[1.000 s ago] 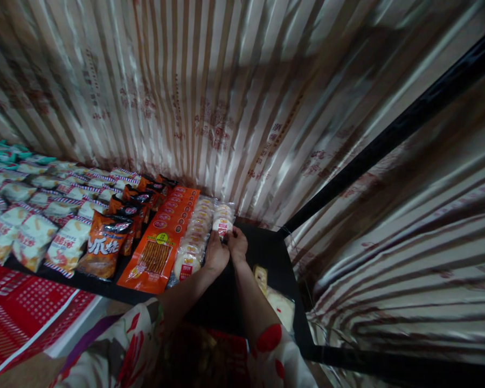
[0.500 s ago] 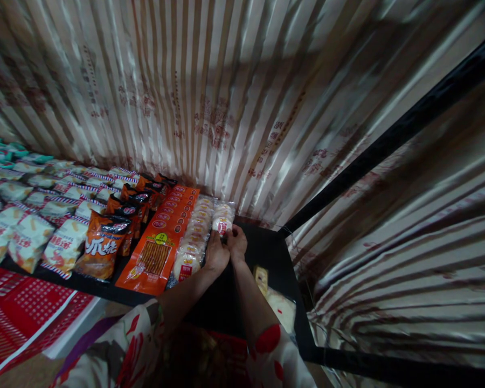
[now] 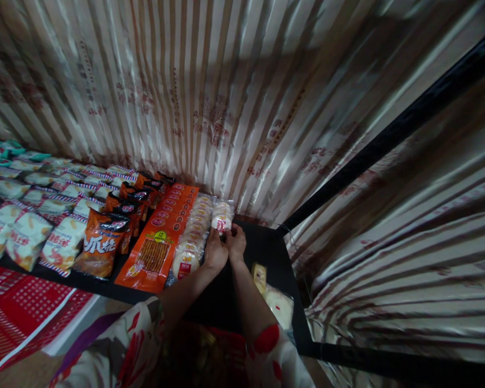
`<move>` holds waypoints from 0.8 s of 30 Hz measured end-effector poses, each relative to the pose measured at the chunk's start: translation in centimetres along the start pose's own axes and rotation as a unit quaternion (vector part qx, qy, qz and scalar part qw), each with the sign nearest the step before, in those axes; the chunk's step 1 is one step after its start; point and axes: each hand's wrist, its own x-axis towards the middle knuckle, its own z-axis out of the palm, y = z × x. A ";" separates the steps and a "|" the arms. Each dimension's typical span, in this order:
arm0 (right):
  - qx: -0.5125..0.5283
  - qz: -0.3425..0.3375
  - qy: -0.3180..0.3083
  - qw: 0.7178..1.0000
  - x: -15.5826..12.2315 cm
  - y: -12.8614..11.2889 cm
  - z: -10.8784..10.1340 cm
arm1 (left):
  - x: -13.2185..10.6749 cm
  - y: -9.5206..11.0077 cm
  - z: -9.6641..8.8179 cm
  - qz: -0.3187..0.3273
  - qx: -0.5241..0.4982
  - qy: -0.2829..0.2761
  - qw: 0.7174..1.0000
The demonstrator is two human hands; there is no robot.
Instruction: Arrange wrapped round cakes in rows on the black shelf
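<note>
My left hand [image 3: 216,252] and my right hand [image 3: 236,245] are side by side on the near end of a clear-wrapped rice cracker packet [image 3: 222,222] with a red label. The fingers of both are closed on its edge, partly hidden by the hands' backs. Left of it runs an overlapping row of similar white, round rice cracker packets [image 3: 186,257]. Flat orange bags of stick snacks [image 3: 151,256] lie beyond that row, overlapping one another.
Orange puffed snack bags [image 3: 101,245] and white snack bags [image 3: 64,242] fill the left of the black table [image 3: 262,242]. A yellow packet [image 3: 259,278] and a white packet [image 3: 281,307] lie right of my forearm. Red baskets [image 3: 20,312] stand below; a striped curtain [image 3: 234,97] hangs behind.
Both hands stay at the same rice cracker packet with almost the same grip. The view has shifted very slightly.
</note>
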 end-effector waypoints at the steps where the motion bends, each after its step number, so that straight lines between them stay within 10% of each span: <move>1: 0.002 -0.001 0.005 1.000 -0.1 0.0 0.0 | 0.0 0.0 0.0 0.000 -0.003 0.003 1.000; 24: 0.019 0.044 -0.020 0.999 -7.0 -0.2 -3.5 | -6.6 1.1 -2.2 -0.011 -0.003 -0.058 0.998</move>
